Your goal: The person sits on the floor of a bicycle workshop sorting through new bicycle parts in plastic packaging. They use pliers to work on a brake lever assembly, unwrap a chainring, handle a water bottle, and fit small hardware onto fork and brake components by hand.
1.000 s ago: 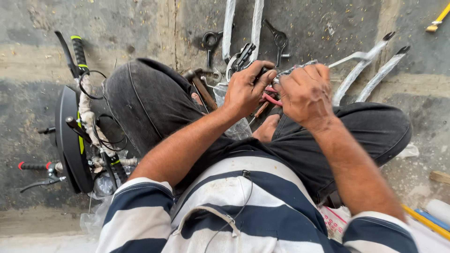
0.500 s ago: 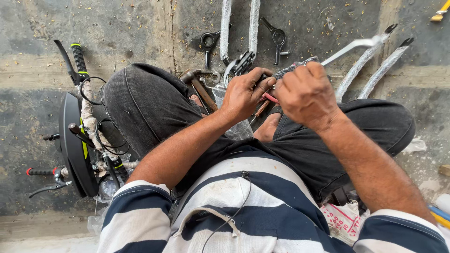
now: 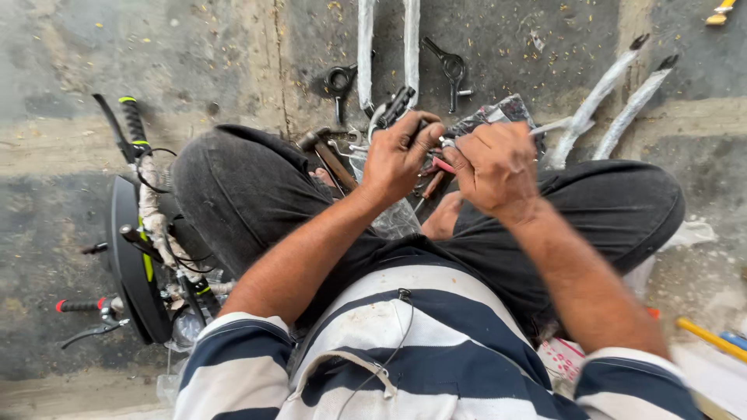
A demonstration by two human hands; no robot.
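left hand (image 3: 398, 155) closed around black brake part (image 3: 395, 106) | right hand (image 3: 492, 165) fingers curled, grip contents unclear | hammer (image 3: 331, 157) beside left knee

Bicycle workshop floor: handlebars (image 3: 128, 124), spanners (image 3: 453, 71).

small part btwn hands: left hand (image 3: 398, 155) & right hand (image 3: 492, 165) covering it, kind unclear | red-handled tool (image 3: 442, 165): head hiding under right hand | wrapped tubes (image 3: 387, 47) above hands: running off top edge | yellow tool (image 3: 720, 12) far upper right of hands: getting cut by edge
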